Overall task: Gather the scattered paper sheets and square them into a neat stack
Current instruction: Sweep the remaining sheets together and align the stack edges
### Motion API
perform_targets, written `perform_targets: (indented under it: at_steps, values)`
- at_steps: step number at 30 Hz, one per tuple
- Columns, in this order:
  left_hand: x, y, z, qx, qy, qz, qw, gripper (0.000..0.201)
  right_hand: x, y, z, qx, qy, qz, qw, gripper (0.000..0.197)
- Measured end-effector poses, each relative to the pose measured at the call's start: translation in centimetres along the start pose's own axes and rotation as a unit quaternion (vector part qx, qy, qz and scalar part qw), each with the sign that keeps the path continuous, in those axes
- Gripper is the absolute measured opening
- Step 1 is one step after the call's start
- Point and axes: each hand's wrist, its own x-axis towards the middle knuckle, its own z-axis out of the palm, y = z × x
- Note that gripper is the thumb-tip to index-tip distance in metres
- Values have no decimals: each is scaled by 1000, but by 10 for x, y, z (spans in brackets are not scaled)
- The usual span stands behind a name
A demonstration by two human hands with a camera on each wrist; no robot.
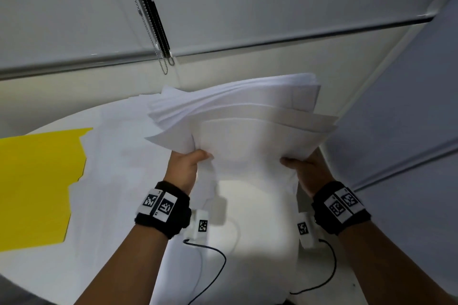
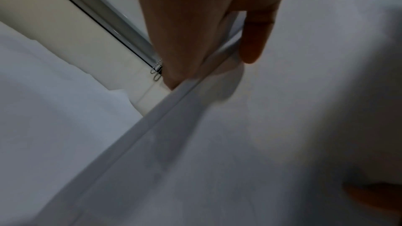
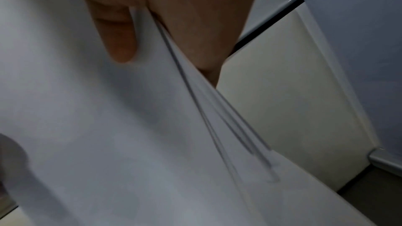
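Two hands hold one loose bundle of white paper sheets [image 1: 247,131] above the counter [image 1: 247,255]. The sheets are plain and unmarked, and they are not yet squared: at the far end their corners fan out in staggered layers, several edges poking to the left and others sticking out to the right. How many sheets make up the bundle cannot be counted; the fanned edges show many. The near part of the bundle sags between the hands and droops toward the counter.

The left hand [image 1: 184,168] pinches the bundle's left edge, thumb on top and fingers underneath; the left wrist view shows the thumb [image 2: 254,40] pressed flat on the top sheet while the sheets' edge runs past it. The right hand [image 1: 309,171] pinches the right edge the same way, and the right wrist view shows its thumb [image 3: 119,40] on top with at least three separate sheet edges splaying out below the palm.

More white sheets [image 1: 119,181] lie spread flat on the counter to the left, overlapping one yellow sheet [image 1: 37,186] at the counter's left side. Each wrist carries one black band [image 1: 162,208] with printed square markers, and two thin black cables [image 1: 213,252] trail from them across the counter.
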Motion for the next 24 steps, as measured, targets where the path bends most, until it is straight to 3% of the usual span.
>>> perform_targets:
  at_steps: [3,5,10,14,19,24]
  values:
    - [-4,1,1,33,12,1,999,35,-6,3,6,-13,-2,2,1000,31]
    - [-7,2,1,47,18,-3,999,21,-8,6,10,-34,-7,-6,999,34]
    - [-7,5,4,53,30,2,998,13,-8,-3,11,-46,15,-78,996,40]
    - [-3,10,3,37,-6,-6,999,60,-6,-5,4,-21,15,-102,994,55]
    - [-6,23,18,49,-29,-18,998,59,-7,-1,6,-61,55,-155,985,58]
    - [-5,23,29,68,7,-25,997,70,-13,-3,19,-91,110,-213,967,47]
